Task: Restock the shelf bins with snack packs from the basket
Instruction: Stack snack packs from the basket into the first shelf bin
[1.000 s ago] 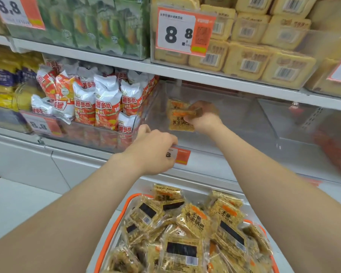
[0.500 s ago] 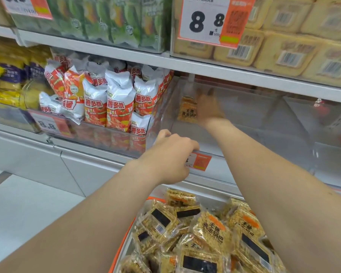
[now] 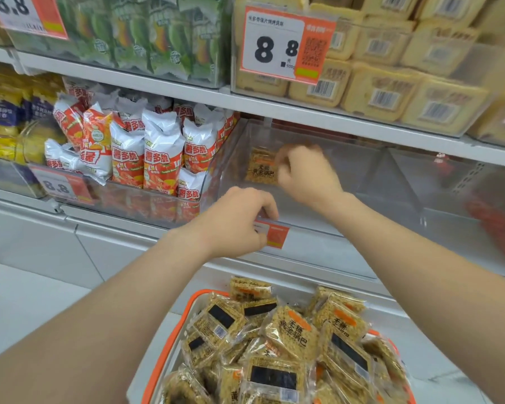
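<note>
Snack pack (image 3: pixel 260 170) — golden, black lettering | right fingers (image 3: pixel 285 161) pinch its edge | left fingers (image 3: pixel 269 210) grip bin (image 3: pixel 228 158) rim

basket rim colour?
Orange. The basket rim shows best in the head view, at the bottom centre.

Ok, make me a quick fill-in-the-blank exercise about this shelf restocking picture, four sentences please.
1. The left hand grips the clear bin's ____ edge.
2. The right hand holds a snack pack ____ that bin.
3. The basket of packs has an ____ rim.
4. The price tag above the bin reads ____.

Missing words: front; inside; orange; 8.8
</note>
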